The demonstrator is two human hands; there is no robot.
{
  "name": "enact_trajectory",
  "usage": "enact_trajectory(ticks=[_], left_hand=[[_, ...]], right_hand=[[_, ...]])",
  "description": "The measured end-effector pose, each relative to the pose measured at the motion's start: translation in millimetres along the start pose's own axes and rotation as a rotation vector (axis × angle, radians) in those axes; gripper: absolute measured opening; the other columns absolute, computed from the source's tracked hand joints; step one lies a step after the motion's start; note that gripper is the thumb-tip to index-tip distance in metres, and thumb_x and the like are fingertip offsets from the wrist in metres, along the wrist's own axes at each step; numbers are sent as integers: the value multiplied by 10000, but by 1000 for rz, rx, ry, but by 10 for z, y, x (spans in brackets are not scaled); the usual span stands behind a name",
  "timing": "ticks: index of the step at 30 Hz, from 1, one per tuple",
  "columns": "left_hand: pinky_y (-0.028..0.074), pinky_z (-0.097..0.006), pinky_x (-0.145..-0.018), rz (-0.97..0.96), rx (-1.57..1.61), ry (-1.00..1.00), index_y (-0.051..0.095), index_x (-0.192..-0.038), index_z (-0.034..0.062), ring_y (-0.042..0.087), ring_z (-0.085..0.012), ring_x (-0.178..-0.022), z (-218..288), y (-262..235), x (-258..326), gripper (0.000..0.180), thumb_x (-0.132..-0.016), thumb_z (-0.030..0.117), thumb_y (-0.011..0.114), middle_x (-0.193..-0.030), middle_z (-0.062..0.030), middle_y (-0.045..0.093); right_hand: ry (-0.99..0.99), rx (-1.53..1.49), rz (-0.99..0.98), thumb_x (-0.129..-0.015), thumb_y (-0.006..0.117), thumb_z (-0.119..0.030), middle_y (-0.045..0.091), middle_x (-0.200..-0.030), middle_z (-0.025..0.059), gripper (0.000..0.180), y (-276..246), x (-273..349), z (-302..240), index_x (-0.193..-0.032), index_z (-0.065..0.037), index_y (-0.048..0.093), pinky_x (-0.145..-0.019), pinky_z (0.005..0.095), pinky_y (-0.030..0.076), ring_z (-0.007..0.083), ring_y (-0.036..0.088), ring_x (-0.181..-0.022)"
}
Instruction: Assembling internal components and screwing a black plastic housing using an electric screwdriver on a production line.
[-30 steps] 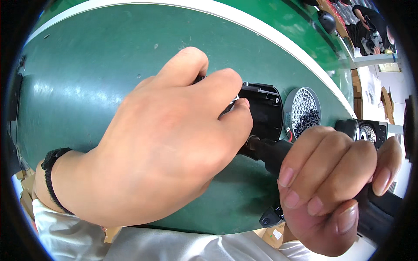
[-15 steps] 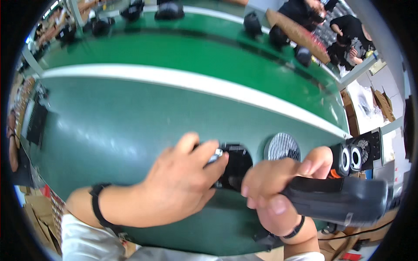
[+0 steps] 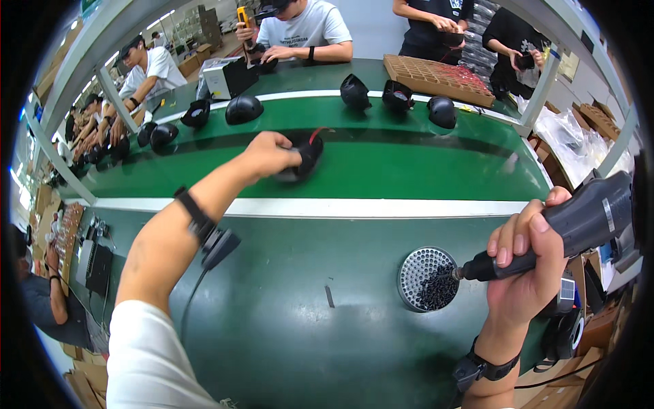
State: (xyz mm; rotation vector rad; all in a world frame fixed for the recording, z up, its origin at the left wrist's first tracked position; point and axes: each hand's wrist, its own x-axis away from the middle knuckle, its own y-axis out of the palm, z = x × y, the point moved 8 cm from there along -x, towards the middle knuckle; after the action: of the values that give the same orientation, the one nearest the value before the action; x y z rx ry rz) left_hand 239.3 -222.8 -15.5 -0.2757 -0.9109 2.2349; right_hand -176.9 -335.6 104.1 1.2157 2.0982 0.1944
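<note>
My left hand [image 3: 266,155] is stretched out over the bright green belt, its fingers closed on the edge of a rounded black shell [image 3: 310,158]. A red wire [image 3: 316,134] sticks up from the shell, which is blurred by motion. My right hand [image 3: 523,249] grips a dark electric screwdriver [image 3: 582,217] near its front end. The screwdriver's tip points left, over the right rim of a round perforated metal dish [image 3: 411,271]. Small black screws [image 3: 437,289] are heaped in the dish; whether the tip touches any of them I cannot tell.
A white rail [image 3: 327,208] divides my green table [image 3: 272,293] from the belt. Black shells [image 3: 244,109] stand along the belt's far side, near a divided cardboard tray [image 3: 436,76]. Several co-workers are across and to the left. A dark strip [image 3: 330,296] lies on the table.
My left hand has moved from the near table out over the belt with the black shell. My right hand and the screwdriver have shifted right and up. The view has tilted up.
</note>
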Motion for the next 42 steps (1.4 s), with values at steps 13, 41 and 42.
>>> enact_trajectory(ticks=[13,41,42], left_hand=[[445,-564,-1057,462,-587,-177,656,-1319,161,489,-380,-1364,-331,-286,-1937,645,-826,576,635,-1430,-155,563],[523,-461,-790,441,-326,545,698,-958,100,668,-396,-951,1122,1497,-1994,111,-886,184,715,-1004,-204,666],[514,-460,-769,465,-304,733,691,-957,80,666,-391,-903,936,1144,-2110,123,-890,180,714,-958,-195,674]], right_hand=[[40,159,105,-887,571,-142,449,-665,19,335,-170,-179,-75,-1152,-52,387,-511,263,436,103,460,-482],[-27,180,-32,-910,611,-120,512,-673,58,315,-366,-392,43,-1165,23,494,-559,306,460,151,514,-526],[-114,191,-135,-912,615,-114,526,-683,62,282,-250,-379,-26,-1137,23,518,-559,309,467,151,523,-528]])
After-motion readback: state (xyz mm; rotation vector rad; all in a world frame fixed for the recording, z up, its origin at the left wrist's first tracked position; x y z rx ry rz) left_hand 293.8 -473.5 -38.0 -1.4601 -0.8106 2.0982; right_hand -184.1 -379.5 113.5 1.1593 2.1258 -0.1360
